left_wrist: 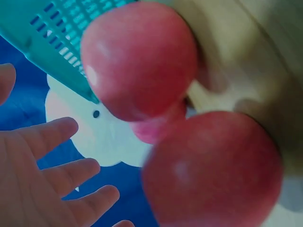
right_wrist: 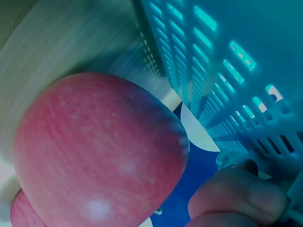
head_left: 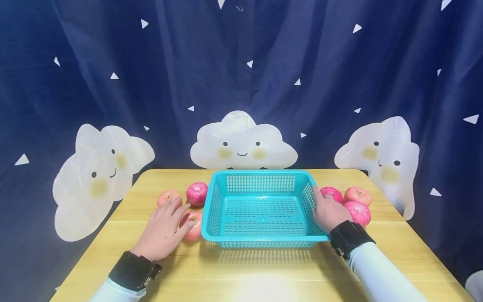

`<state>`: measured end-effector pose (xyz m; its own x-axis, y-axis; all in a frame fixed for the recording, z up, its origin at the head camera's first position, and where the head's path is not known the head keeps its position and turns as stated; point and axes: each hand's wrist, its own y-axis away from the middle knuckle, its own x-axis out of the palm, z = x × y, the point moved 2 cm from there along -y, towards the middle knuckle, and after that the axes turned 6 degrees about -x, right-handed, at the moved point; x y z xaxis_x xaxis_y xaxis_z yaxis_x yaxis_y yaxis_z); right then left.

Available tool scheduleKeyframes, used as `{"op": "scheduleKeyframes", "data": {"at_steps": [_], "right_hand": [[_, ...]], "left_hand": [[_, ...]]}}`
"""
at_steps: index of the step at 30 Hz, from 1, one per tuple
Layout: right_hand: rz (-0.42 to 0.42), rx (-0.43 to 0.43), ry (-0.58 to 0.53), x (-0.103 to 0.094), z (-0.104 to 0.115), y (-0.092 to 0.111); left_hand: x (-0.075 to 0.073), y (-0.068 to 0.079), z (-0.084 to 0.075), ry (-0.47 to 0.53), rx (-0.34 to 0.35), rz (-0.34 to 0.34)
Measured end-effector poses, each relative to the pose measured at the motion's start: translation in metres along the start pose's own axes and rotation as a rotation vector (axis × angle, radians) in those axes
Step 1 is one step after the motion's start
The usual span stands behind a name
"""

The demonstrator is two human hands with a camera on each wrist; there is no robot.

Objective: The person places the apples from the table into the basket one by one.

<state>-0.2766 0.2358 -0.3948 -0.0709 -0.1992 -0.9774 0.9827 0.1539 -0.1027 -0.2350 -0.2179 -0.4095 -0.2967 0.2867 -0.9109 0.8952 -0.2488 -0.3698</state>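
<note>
A turquoise plastic basket [head_left: 264,238] with latticed walls stands at the middle of the table, nothing inside it. My right hand [head_left: 330,212] grips its right rim; the right wrist view shows curled fingers [right_wrist: 236,196] at the edge. On the left, my left hand [head_left: 164,230] hovers with spread fingers over a group of three apples: a pale red apple [head_left: 170,196], a darker apple [head_left: 197,193] and a near apple [head_left: 193,228] beside the basket's left wall. In the left wrist view, the hand's fingers [left_wrist: 71,175] are apart from the apples.
To the right of the basket, close by my right hand, sit three more apples: a dark pink one [head_left: 332,192], a paler one [head_left: 357,195] and a streaked one [head_left: 357,213]. The light wooden table [head_left: 188,272] ends at a blue curtain [head_left: 241,84] printed with clouds.
</note>
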Motion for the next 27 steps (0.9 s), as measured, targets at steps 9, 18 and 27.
{"op": "scheduleKeyframes", "data": {"at_steps": [9, 18, 27], "right_hand": [[-0.026, -0.016, -0.005, 0.001, 0.001, -0.003], [-0.040, -0.021, -0.022, 0.006, -0.001, 0.002], [-0.031, -0.017, -0.022, 0.003, -0.004, 0.003]], "left_hand": [[0.003, 0.008, 0.025, -0.013, -0.015, -0.016], [0.007, 0.017, 0.039, -0.018, -0.006, -0.036], [0.015, 0.024, 0.046, -0.019, -0.043, 0.050]]}}
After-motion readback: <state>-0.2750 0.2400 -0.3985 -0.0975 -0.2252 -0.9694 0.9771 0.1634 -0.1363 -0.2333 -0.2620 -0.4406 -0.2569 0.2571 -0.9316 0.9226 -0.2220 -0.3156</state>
